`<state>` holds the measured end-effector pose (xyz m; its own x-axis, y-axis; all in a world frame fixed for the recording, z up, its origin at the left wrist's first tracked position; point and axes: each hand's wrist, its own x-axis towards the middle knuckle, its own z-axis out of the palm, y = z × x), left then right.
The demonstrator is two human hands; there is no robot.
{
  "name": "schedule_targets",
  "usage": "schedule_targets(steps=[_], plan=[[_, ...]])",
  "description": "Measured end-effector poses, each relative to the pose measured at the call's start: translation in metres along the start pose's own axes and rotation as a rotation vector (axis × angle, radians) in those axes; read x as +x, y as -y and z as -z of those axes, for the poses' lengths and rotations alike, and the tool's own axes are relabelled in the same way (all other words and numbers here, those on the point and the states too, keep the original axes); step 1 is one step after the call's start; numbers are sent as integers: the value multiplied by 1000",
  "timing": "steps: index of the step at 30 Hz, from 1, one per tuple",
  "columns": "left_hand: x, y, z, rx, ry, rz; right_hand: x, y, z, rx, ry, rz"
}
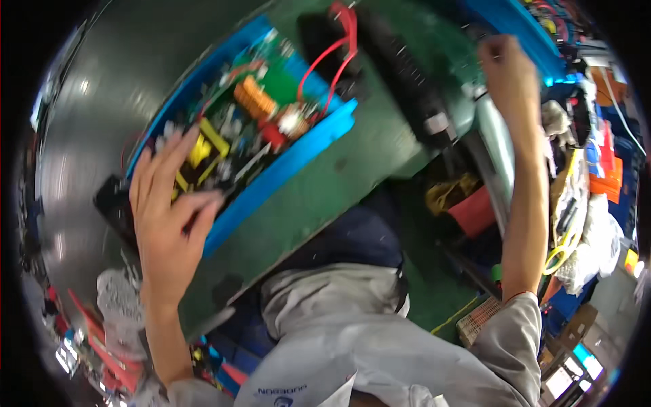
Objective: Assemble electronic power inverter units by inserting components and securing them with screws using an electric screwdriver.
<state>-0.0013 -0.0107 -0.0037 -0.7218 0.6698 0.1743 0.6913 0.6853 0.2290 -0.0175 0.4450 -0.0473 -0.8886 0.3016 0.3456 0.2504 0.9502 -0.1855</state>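
Observation:
A blue tray point(288, 163) lies slantwise on the green bench, filled with electronic parts: a green circuit board point(291, 80), an orange wound component point(255, 99), a yellow-framed part point(201, 150) and loose wires. My left hand point(163, 197) is at the tray's left end, fingers stretched and thumb apart over the parts; I see nothing held in it. Far to the right, my right hand point(510, 71) is raised beside a second blue tray point(529, 37). Its fingers are curled closed and slightly blurred. Whatever they hold, if anything, is hidden.
Black strip-like pieces point(407, 74) lie on the green bench point(319, 183), and a red cable point(347, 30) loops into the tray. Bags and orange items point(607, 178) crowd the right side. A red cylindrical thing point(472, 211) sits below bench level, and a perforated crate point(479, 320) stands on the floor.

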Motion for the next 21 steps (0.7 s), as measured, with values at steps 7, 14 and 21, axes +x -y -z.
schedule_targets(steps=[7,14,21], plan=[[-10,9,-4,42,-59,-100,-92,117,50,614,91,-190],[-18,16,-2,138,-41,-169,-195,195,-2,1282,42,99],[-16,17,-6,102,-92,-182,-191,220,-23,1374,105,61]])
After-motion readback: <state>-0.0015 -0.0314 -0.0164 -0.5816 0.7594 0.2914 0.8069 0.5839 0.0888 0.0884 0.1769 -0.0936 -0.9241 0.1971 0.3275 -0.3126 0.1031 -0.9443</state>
